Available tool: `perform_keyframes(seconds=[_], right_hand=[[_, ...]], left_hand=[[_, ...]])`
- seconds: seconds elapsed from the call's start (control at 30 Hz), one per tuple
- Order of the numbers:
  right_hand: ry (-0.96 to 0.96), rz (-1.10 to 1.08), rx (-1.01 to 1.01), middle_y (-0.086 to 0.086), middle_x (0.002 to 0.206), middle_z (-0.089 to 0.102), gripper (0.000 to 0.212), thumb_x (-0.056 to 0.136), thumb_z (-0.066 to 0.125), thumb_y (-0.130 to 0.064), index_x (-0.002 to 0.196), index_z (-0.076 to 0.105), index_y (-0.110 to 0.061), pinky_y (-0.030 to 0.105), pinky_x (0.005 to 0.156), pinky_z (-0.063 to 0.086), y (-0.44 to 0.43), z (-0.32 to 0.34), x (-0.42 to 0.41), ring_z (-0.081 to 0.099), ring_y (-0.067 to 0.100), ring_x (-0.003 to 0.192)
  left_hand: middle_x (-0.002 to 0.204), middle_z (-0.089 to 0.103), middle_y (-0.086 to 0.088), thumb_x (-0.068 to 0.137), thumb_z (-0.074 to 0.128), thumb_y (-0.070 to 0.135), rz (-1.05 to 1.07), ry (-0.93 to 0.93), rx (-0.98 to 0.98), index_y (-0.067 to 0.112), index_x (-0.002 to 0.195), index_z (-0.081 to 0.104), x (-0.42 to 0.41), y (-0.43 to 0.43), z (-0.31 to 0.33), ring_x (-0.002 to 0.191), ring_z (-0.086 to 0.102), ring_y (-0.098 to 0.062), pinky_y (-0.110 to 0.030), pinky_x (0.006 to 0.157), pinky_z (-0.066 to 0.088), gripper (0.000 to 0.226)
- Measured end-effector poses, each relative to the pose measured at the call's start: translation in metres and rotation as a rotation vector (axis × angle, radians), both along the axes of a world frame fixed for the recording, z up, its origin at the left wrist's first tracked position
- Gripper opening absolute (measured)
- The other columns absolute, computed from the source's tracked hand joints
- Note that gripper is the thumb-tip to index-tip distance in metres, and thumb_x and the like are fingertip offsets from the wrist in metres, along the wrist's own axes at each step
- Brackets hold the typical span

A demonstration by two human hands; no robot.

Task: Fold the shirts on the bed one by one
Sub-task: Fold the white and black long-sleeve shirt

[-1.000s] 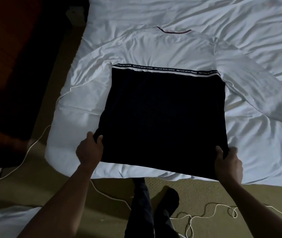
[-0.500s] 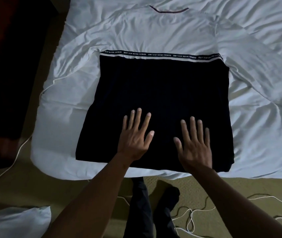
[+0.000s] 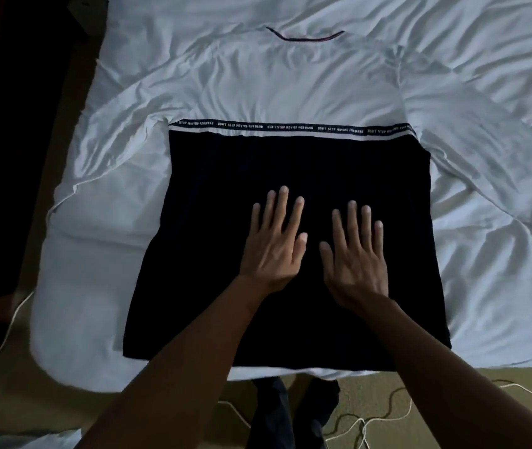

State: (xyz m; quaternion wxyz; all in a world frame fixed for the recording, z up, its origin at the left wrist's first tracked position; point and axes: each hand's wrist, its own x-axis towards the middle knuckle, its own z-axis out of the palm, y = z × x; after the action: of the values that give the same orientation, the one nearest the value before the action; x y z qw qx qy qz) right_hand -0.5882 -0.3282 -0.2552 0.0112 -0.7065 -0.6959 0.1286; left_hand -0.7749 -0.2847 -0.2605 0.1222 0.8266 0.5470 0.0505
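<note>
Both hands flat on black shirt, near edge of bed.

White cord [image 3: 5, 338] on floor left of shirt. Black shirt [image 3: 225, 196] lies flat on white bed [image 3: 102, 247], printed stripe band [image 3: 290, 128] along its far edge. Left hand [image 3: 274, 251] palm down at shirt centre, fingers spread; right hand [image 3: 356, 264] just beside it, likewise spread, gripping nothing. White garment [image 3: 290, 82] lies beyond shirt.

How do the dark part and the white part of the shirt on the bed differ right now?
The dark part lies nearest the person, smooth, with the left hand and right hand flat on it; the white part lies farther up the bed, wrinkled and untouched. The dark part stands out from the bedsheet; the white part blends into it. Both lie flat on the bed.
</note>
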Motion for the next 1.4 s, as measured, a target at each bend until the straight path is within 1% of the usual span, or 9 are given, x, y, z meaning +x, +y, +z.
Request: perform_keyframes(seconds=[0.13,0.33,0.43,0.53,0.63,0.77,1.03,1.23,1.4], right_hand=[[-0.006,-0.054,-0.04,0.006,0.173,-0.014,0.072,0.106,0.013,-0.058,0.166,-0.001,-0.022,0.049,0.129,-0.006,0.002,-0.013,0.014,-0.02,0.024,0.158],[0.124,-0.171,0.004,0.005,0.174,0.002,0.071,0.107,0.021,-0.055,0.166,0.013,-0.016,0.042,0.129,-0.006,-0.004,-0.007,0.024,-0.007,0.019,0.16],[0.288,-0.218,0.11,0.006,0.164,0.038,0.058,0.107,0.033,-0.046,0.154,0.046,-0.014,0.042,0.125,0.024,0.013,0.013,0.046,0.03,0.024,0.152],[0.389,-0.317,0.307,0.007,0.135,0.061,0.045,0.106,0.042,-0.033,0.136,0.062,-0.008,0.039,0.107,0.043,0.056,0.029,0.087,0.054,0.029,0.122],[0.413,-0.393,0.4,0.009,0.12,0.064,0.038,0.104,0.044,-0.027,0.127,0.067,-0.007,0.039,0.1,0.043,0.119,0.035,0.136,0.052,0.028,0.109],[0.421,-0.443,0.398,0.015,0.117,0.065,0.028,0.103,0.052,-0.017,0.121,0.07,-0.005,0.045,0.098,0.045,0.202,0.029,0.191,0.052,0.035,0.107],[0.339,-0.402,0.046,0.005,0.155,0.047,0.051,0.103,0.047,-0.032,0.151,0.043,-0.016,0.048,0.114,0.024,0.33,0.025,0.232,0.035,0.031,0.14],[0.374,-0.426,-0.042,0.002,0.14,0.058,0.051,0.099,0.049,-0.052,0.142,0.051,-0.025,0.049,0.11,0.02,0.371,0.013,0.223,0.044,0.029,0.133],[0.398,-0.434,-0.007,0.003,0.096,0.064,0.026,0.1,0.052,-0.048,0.101,0.062,-0.024,0.045,0.101,0.022,0.387,0.019,0.215,0.056,0.029,0.106]], left_hand=[[0.174,-0.01,-0.011,0.108,0.019,0.053,0.019,0.059,-0.065,0.019,0.167,0.0,-0.008,0.016,-0.021,0.161,-0.011,-0.03,-0.055,0.129,-0.002,0.071],[0.17,0.023,-0.018,0.107,0.027,0.046,0.189,0.057,-0.035,0.011,0.162,0.033,-0.004,0.023,-0.015,0.158,0.018,-0.039,-0.061,0.126,0.015,0.065],[0.148,0.054,-0.016,0.104,0.042,0.037,0.168,-0.097,0.097,0.011,0.138,0.062,0.035,0.052,0.004,0.136,0.049,-0.04,-0.061,0.107,0.042,0.047],[0.117,0.066,-0.009,0.101,0.05,0.031,0.13,-0.304,0.176,0.011,0.113,0.069,0.1,0.097,0.027,0.104,0.062,-0.034,-0.051,0.084,0.052,0.03],[0.097,0.065,-0.009,0.099,0.054,0.034,0.094,-0.397,0.139,0.011,0.101,0.068,0.163,0.135,0.041,0.088,0.062,-0.033,-0.048,0.075,0.053,0.027],[0.1,0.065,-0.005,0.092,0.061,0.05,0.089,-0.356,-0.044,0.015,0.1,0.065,0.225,0.165,0.051,0.094,0.064,-0.03,-0.041,0.076,0.055,0.036],[0.091,0.062,-0.01,0.067,0.069,0.027,0.072,-0.001,-0.082,0.009,0.096,0.061,0.263,0.179,0.024,0.078,0.066,-0.032,-0.035,0.05,0.051,0.035],[0.074,0.064,-0.01,0.055,0.082,0.02,0.124,0.07,-0.06,0.01,0.086,0.063,0.271,0.193,0.019,0.058,0.065,-0.029,-0.03,0.042,0.045,0.038],[0.078,0.062,-0.006,0.075,0.067,0.031,0.186,-0.056,-0.07,0.014,0.084,0.074,0.264,0.199,0.014,0.064,0.065,-0.03,-0.034,0.048,0.049,0.02]])
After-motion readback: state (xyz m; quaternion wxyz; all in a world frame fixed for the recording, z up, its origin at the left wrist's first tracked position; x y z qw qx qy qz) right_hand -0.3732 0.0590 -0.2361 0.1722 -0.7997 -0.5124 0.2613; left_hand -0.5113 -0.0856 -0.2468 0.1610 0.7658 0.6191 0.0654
